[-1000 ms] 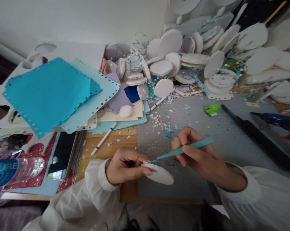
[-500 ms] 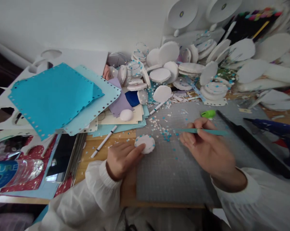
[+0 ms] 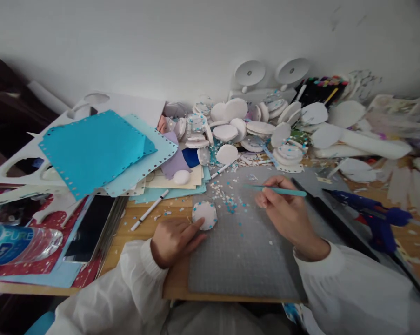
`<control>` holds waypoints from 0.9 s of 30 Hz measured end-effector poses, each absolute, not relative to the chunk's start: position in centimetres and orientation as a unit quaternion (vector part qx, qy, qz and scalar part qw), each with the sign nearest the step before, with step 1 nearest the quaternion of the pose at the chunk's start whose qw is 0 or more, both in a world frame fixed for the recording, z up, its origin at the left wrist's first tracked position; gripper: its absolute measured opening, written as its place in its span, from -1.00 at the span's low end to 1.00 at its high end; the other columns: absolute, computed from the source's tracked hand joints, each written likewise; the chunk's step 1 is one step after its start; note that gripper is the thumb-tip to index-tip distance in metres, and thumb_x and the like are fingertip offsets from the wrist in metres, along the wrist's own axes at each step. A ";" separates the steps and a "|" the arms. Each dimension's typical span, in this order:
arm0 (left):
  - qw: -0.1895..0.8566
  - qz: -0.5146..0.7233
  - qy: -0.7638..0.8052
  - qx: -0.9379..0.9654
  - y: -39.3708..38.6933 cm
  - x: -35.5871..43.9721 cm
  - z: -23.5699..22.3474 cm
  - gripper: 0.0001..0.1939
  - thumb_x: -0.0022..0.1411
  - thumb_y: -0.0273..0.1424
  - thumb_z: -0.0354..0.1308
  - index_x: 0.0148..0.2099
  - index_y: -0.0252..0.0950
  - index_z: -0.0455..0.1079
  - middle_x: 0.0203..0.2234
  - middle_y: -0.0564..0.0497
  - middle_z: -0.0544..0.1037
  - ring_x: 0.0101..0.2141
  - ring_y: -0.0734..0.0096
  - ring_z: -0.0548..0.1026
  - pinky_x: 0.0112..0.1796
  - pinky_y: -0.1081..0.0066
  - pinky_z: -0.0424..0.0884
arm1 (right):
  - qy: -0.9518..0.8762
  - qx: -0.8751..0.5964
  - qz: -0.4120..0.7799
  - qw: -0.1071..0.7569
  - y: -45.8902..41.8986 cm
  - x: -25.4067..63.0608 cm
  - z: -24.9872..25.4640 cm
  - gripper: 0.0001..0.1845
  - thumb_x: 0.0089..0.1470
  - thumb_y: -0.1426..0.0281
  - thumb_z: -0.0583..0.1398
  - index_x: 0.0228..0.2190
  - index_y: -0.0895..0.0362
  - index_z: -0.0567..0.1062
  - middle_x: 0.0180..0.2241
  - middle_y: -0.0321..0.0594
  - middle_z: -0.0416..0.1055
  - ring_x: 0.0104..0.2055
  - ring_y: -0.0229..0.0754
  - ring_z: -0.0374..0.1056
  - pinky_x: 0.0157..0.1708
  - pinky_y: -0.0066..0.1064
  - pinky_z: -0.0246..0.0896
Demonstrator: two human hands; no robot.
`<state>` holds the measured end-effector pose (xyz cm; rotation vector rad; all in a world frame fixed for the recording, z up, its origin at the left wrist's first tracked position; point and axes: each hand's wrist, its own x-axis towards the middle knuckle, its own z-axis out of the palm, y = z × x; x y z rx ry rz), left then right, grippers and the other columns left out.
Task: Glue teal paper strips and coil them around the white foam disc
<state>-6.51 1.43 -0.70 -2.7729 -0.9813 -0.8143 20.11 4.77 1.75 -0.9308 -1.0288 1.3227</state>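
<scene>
My left hand [image 3: 175, 237] rests on the grey cutting mat's [image 3: 244, 260] left edge, its fingers curled and one fingertip pressing the near rim of a small white foam disc [image 3: 204, 215] that lies flat on the mat. My right hand [image 3: 284, 211] is closed round teal tweezers [image 3: 277, 190], whose tip points left over a scatter of tiny blue and white star confetti [image 3: 230, 201]. Both arms wear white sleeves.
A heap of white foam discs [image 3: 251, 125] fills the back of the table. Blue perforated paper sheets [image 3: 98, 151] lie at left over a phone [image 3: 87, 228] and a water bottle [image 3: 19, 244]. A black ruler [image 3: 331, 216] and blue glue gun [image 3: 370, 214] lie right.
My left hand has set the white disc down flat on the mat and now pins it with a fingertip. My right hand has carried the tweezers up and away toward the confetti.
</scene>
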 end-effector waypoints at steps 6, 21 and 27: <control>-0.019 -0.280 -0.317 -0.906 -0.9 -6.3 0.2 -0.90 0.24 -0.51 0.06 -0.27 -0.37 0.41 -0.64 0.05 0.48 -0.64 0.46 0.39 -0.58 0.43 0.19 | -0.553 -0.462 0.405 0.563 5.2 21.8 -0.3 -0.87 0.02 0.34 0.27 -0.35 0.04 0.41 -0.32 -0.28 0.35 -0.27 -0.25 0.31 -0.26 -0.38 0.25; -0.245 -0.317 -0.087 -0.912 -0.7 0.4 -1.2 -0.60 0.21 -0.41 0.01 -0.65 -0.25 0.03 -0.81 0.11 0.25 -0.73 0.53 0.22 -0.62 0.38 0.03 | -0.701 -0.455 0.268 0.480 3.9 19.5 -2.3 -0.88 -0.01 0.40 0.29 -0.47 0.07 0.42 -0.42 -0.25 0.50 -0.31 -0.17 0.44 -0.28 -0.30 0.29; -0.372 -0.311 -0.115 -0.867 -0.3 -0.1 -1.1 -0.56 0.17 -0.44 -0.01 -0.63 -0.22 -0.18 -0.82 0.15 0.07 -0.74 0.52 0.10 -0.61 0.35 -0.02 | -0.749 -0.455 0.197 0.440 4.3 19.1 -2.6 -0.89 0.01 0.41 0.27 -0.49 0.06 0.43 -0.44 -0.27 0.52 -0.35 -0.16 0.42 -0.28 -0.26 0.21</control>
